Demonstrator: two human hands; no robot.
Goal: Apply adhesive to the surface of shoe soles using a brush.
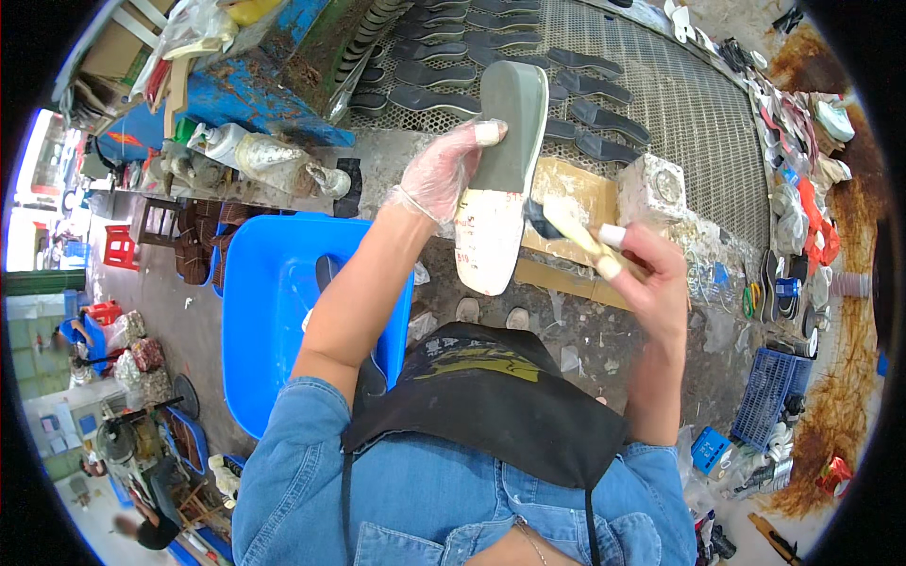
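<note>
My left hand (444, 170) grips the grey-and-white sole (510, 160); my right hand (656, 274) pinches the brush (569, 224). I should hold the sole steady and stroke lightly, evenly along it.

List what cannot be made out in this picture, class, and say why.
All in the head view:
Left hand: most fingers, hidden behind the grey sole.
Brush: part of the handle, covered by the right hand.
Blue tub: part of its inside, hidden by the left forearm.
Distant person, lower left: details blurred.
</note>
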